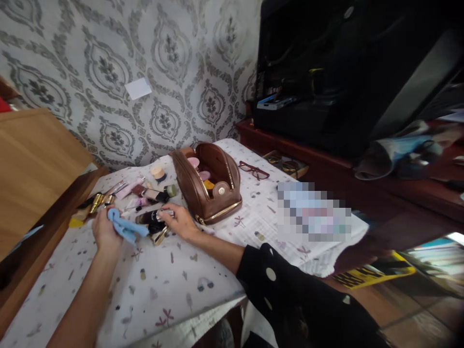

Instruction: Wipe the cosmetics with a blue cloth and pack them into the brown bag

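Two hands busy over the sheet-covered tabletop [163, 278]. Left hand [105, 229]: fingers curled in, gripping the blue cloth [125, 229], loose end hanging toward the right hand. Right hand [181, 223]: fingertips pinching the silver end of the dark tube [147, 217]; exact thumb placement can't be told. Tube lies between the hands, its other end near the cloth. Gold-trimmed item [160, 236] just on the near side of the right fingertips. Gold tubes [96, 204] just beyond the left hand; pink tube [132, 187] and green jar [170, 190] beyond both. Brown bag [197, 193] open, upright, just beyond the right hand; glasses [254, 170] farther off that way. Step looks like handling the tube, cloth at the ready. Lifting it would call for a firm pinch, clear of the crowded items; wiping it, for the two hands closer.
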